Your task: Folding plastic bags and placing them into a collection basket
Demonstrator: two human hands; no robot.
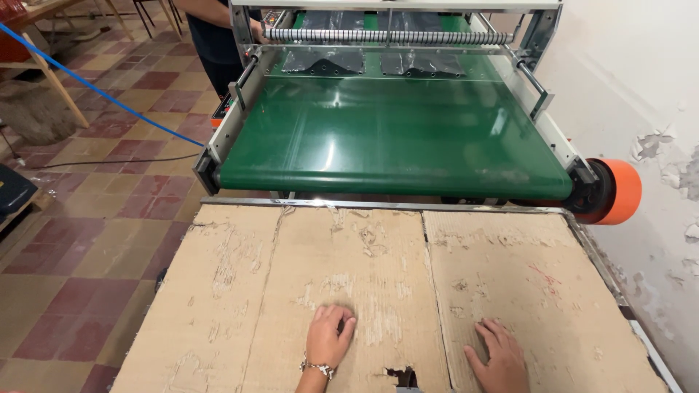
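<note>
My left hand (328, 336) rests on the worn cardboard sheet (291, 262) that covers the table, fingers curled down and holding nothing; a bracelet circles its wrist. My right hand (501, 356) lies flat on the cardboard to the right, fingers spread, empty. Beyond the cardboard runs a green conveyor belt (393, 138) of a machine. At the belt's far end, clear plastic bags (378, 62) lie under a ribbed roller (386, 36).
An orange wheel (619, 191) sticks out at the belt's right end, next to a peeling white wall (641, 94). A person in dark clothes (215, 40) stands at the machine's far left. A blue hose (95, 89) crosses the tiled floor. The cardboard has a torn hole (403, 376).
</note>
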